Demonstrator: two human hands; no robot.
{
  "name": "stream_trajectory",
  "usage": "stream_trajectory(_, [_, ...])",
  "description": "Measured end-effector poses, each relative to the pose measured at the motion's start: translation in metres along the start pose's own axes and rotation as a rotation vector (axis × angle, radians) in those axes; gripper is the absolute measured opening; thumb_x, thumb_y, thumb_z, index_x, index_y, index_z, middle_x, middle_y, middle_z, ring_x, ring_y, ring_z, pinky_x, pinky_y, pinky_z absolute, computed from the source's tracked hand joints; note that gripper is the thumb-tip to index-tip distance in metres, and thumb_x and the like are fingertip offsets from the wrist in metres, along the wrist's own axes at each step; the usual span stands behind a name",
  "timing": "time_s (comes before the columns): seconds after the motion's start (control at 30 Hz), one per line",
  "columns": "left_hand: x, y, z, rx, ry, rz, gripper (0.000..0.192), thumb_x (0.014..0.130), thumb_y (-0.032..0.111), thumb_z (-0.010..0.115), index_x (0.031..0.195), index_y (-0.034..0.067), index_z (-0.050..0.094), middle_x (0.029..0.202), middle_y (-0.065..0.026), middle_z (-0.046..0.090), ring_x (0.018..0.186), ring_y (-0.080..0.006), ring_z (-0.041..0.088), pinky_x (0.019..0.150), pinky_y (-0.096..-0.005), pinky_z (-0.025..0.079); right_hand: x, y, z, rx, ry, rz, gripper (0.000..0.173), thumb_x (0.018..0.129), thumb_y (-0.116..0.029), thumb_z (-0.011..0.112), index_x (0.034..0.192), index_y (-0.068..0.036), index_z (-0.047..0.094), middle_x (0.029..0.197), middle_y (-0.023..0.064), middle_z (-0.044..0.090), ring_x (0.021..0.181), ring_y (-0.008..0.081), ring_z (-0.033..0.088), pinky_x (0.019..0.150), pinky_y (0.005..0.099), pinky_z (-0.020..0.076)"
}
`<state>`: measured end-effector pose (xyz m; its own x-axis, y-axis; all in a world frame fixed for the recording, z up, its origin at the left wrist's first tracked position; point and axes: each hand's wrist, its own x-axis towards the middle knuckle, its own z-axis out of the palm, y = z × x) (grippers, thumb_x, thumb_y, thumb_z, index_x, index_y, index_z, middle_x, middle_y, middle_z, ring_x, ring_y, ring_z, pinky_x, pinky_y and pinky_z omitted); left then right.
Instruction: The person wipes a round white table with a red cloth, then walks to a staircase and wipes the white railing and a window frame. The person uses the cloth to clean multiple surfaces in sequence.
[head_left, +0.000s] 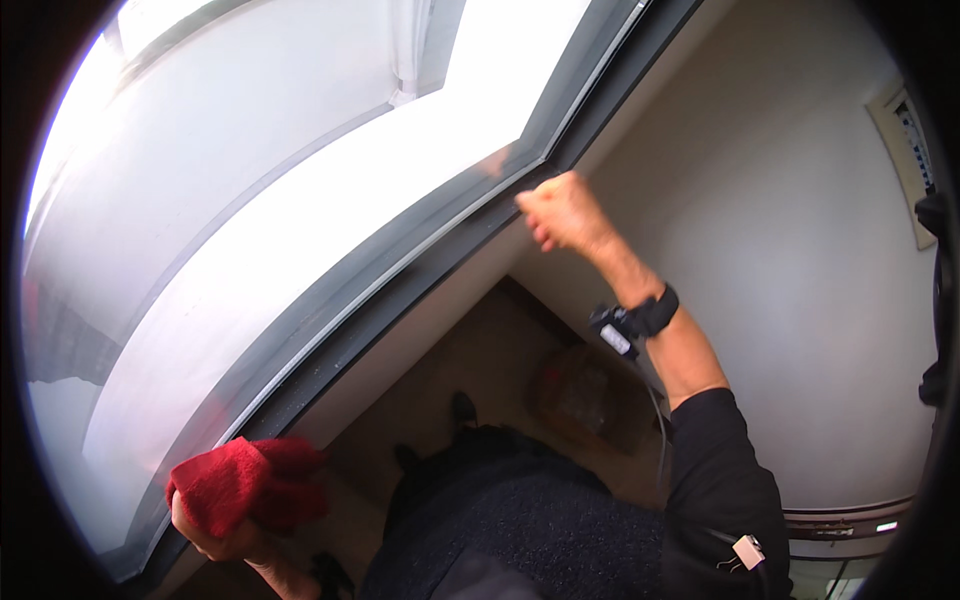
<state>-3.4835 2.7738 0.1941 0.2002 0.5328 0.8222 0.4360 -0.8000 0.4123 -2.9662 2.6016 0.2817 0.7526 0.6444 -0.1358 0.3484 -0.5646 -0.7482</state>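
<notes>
A red cloth is bunched in my left hand at the lower left, over the dark window sill and beside the window pane's frame. My right hand is raised at the sill's far corner, its fingers curled near the dark frame. Whether those fingers pinch something small cannot be seen. The glass pane is bright, with a faint reflection of a hand near the corner. Small light specks lie on the sill.
A pale wall rises on the right, with a framed item on it. Below the sill, a brownish box-like object stands on the floor near my shoes. A thin cable hangs from the device on my right wrist.
</notes>
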Motion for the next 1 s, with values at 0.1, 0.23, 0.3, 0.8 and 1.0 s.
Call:
stream_trajectory(0.1, [0.001,0.004,-0.001,-0.058,-0.017,-0.050,0.044,0.083,0.003,0.075,0.122,-0.009,0.059,0.110,-0.0212,0.070,0.101,-0.0341,0.069,0.094,-0.0463,0.054,-0.001,0.002,0.001,-0.011,-0.018,-0.101,0.035,0.093,-0.019,0.064,0.065,0.003,0.064,0.056,0.0066,0.062,0.046,0.0113,0.061,0.043,0.0263,0.0502])
stream_trajectory(0.23, [0.003,0.011,0.005,-0.058,0.010,-0.068,0.042,0.084,0.002,0.072,0.122,-0.009,0.059,0.113,-0.0209,0.069,0.103,-0.0339,0.067,0.097,-0.0466,0.053,0.018,0.007,-0.025,-0.071,0.243,0.069,0.036,0.094,-0.019,0.063,0.064,0.001,0.063,0.055,0.0044,0.060,0.045,0.0099,0.058,0.041,0.0249,0.0474])
stream_trajectory(0.3, [0.005,0.017,0.014,0.022,0.033,-0.081,0.040,0.085,0.002,0.071,0.122,-0.009,0.059,0.114,-0.0205,0.068,0.103,-0.0336,0.067,0.097,-0.0461,0.052,0.020,0.004,-0.030,0.004,0.255,0.024,0.037,0.094,-0.019,0.064,0.062,0.001,0.062,0.055,0.0051,0.060,0.045,0.0102,0.058,0.041,0.0252,0.0476])
stream_trajectory(0.8, [0.020,0.057,0.031,-0.016,0.020,-0.119,0.048,0.075,-0.005,0.076,0.120,-0.006,0.060,0.111,-0.0183,0.068,0.102,-0.0330,0.067,0.095,-0.0448,0.052,0.001,0.009,-0.035,0.044,0.020,-0.224,0.036,0.093,-0.016,0.061,0.061,0.000,0.064,0.052,0.0050,0.060,0.046,0.0112,0.060,0.045,0.0284,0.0515])
stream_trajectory(1.0, [0.018,0.053,0.034,-0.069,0.027,-0.099,0.037,0.083,-0.003,0.071,0.117,-0.008,0.060,0.109,-0.0197,0.068,0.099,-0.0332,0.067,0.093,-0.0447,0.053,0.009,0.001,-0.050,-0.067,0.170,0.042,0.034,0.094,-0.018,0.063,0.067,0.001,0.064,0.058,0.0067,0.063,0.048,0.0112,0.061,0.044,0.0271,0.0515])
